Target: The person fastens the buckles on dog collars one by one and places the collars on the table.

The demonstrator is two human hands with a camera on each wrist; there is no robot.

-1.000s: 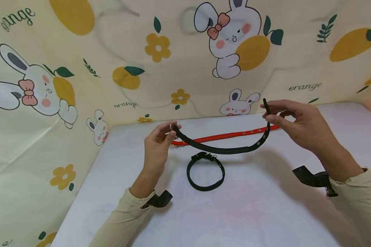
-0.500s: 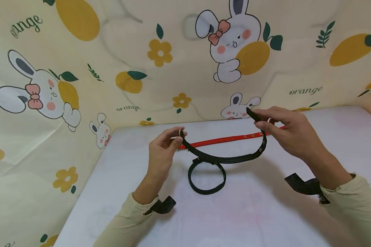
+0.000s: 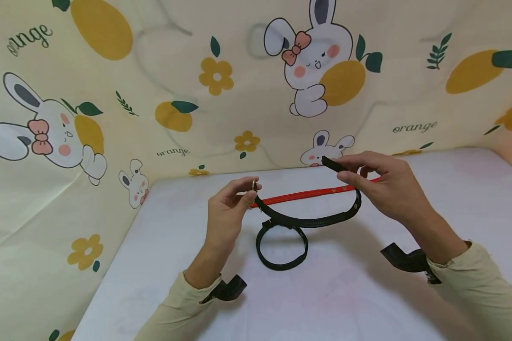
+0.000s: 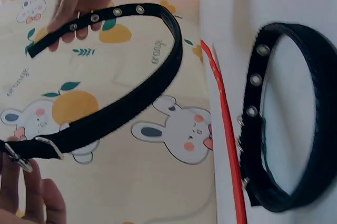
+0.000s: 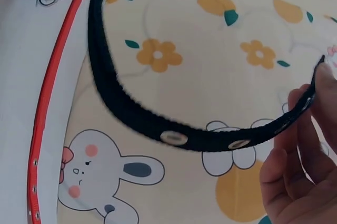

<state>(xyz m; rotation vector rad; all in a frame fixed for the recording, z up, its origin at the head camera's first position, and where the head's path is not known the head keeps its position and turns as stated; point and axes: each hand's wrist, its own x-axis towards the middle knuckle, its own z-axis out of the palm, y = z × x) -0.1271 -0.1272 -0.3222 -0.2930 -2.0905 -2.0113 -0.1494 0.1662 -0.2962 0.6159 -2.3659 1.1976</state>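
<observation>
A black collar (image 3: 320, 221) hangs in a U-shaped curve above the table, held by both hands. My left hand (image 3: 228, 208) pinches its buckle end; the metal buckle (image 4: 18, 156) and a D-ring (image 4: 49, 146) show in the left wrist view. With thumb and fingers, my right hand (image 3: 384, 184) grips the strap near its free tip (image 3: 333, 164), which points up and leftward. Metal eyelets (image 4: 117, 12) line that end. Below it a second black collar (image 3: 281, 267), fastened in a ring, lies on the table.
A red collar (image 3: 300, 195) lies stretched out on the white table (image 3: 324, 303) behind the black ones. A cream cloth with printed rabbits (image 3: 222, 128) rises along the table's back and left side. Each wrist carries a black mount (image 3: 403, 258).
My right hand has moved left and slightly down, bringing the strap's tip nearer the buckle end. The tip has tilted from upright toward the left, and the hanging curve has narrowed.
</observation>
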